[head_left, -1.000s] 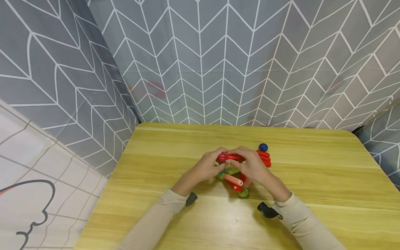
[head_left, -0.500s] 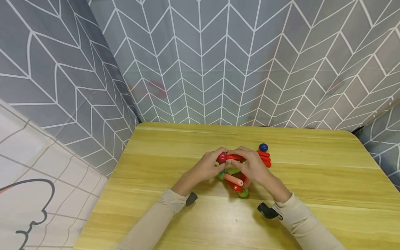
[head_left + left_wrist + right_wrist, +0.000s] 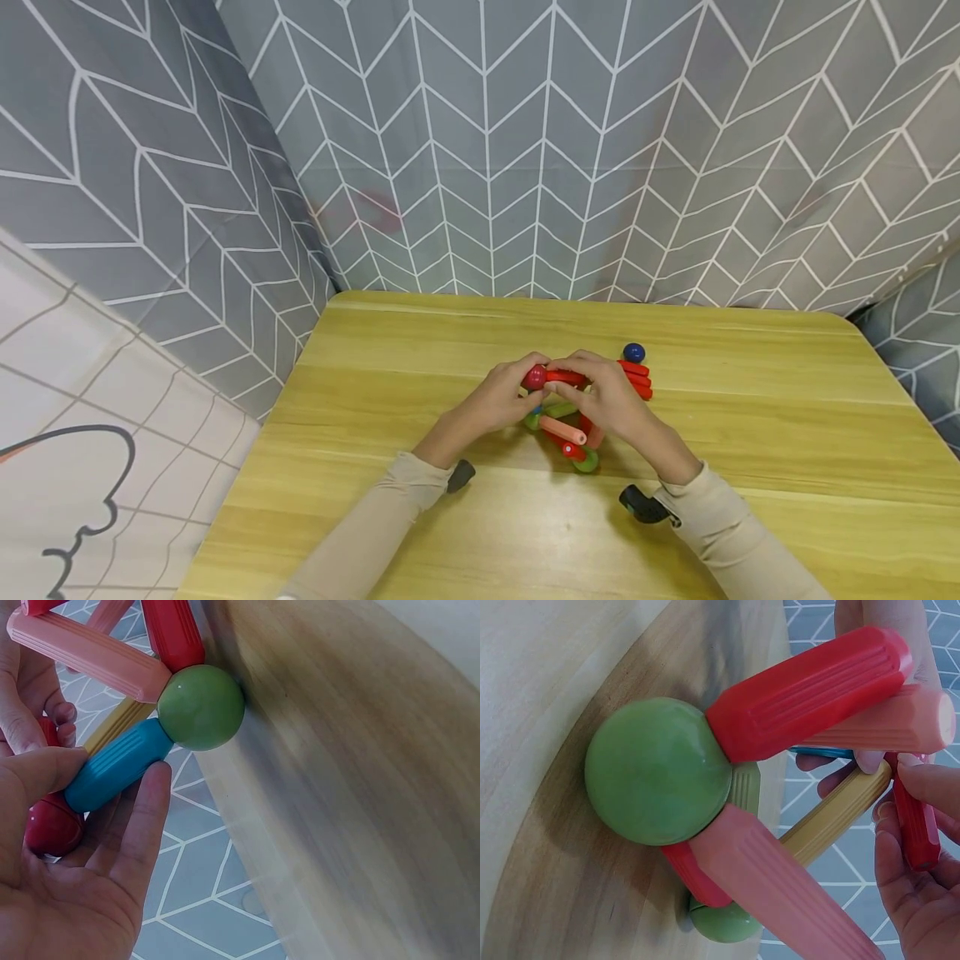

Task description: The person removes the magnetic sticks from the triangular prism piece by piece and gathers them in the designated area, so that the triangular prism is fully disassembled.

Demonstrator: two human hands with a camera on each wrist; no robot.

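Observation:
In the head view, my left hand (image 3: 495, 400) grips a dark red ball (image 3: 535, 377). My right hand (image 3: 611, 400) pinches a red stick (image 3: 565, 377) whose end meets that ball. Below them a frame of ribbed magnetic sticks and balls stands on the table. The left wrist view has my left thumb and fingers against a blue stick (image 3: 118, 766), which joins the red ball to a green ball (image 3: 201, 707). A nearer green ball (image 3: 658, 771) carries red and pink sticks in the right wrist view. A yellow stick (image 3: 836, 814) runs up towards the hands.
Beyond my right hand several red sticks (image 3: 639, 382) lie side by side. A dark blue ball (image 3: 633, 352) sits just behind them. The wooden table (image 3: 765, 400) ends at a grey patterned curtain (image 3: 510, 167).

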